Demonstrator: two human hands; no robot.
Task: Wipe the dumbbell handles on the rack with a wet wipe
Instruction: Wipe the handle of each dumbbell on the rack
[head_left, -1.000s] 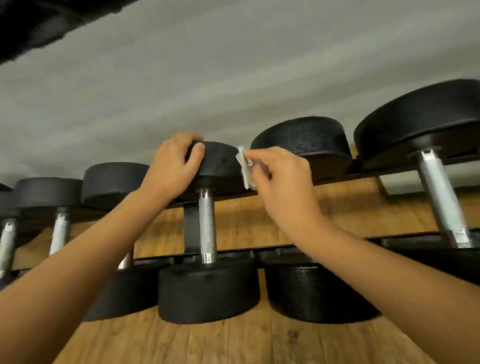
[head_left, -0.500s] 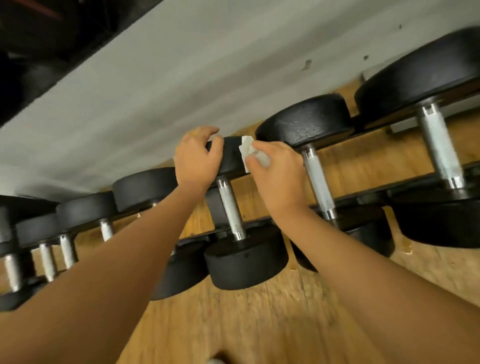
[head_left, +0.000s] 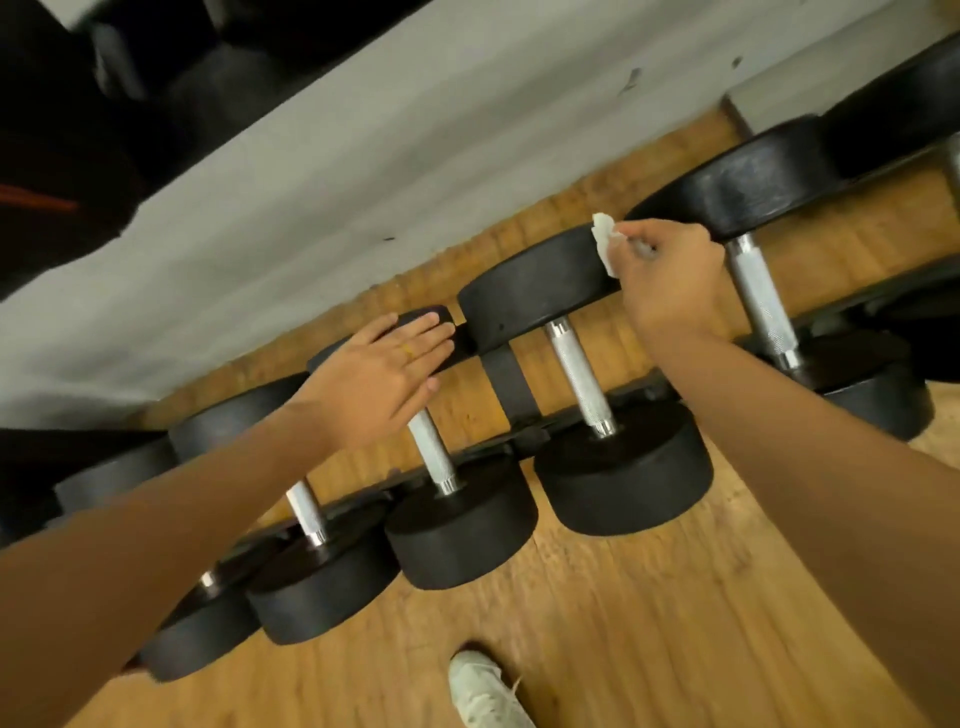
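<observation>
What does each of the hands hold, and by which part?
The right hand pinches the wet wipe by its lower edge, the top corner poking free. The left hand holds nothing; its straight fingers rest flat on a dumbbell head.

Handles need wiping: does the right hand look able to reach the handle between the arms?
Probably yes: the handle lies uncovered below the right hand, holding the wipe; the left hand rests on another dumbbell.

Gym: row of black dumbbells (head_left: 623, 478) on rack (head_left: 506, 379), wood-plank floor (head_left: 623, 634), grey wall (head_left: 363, 182).
</observation>
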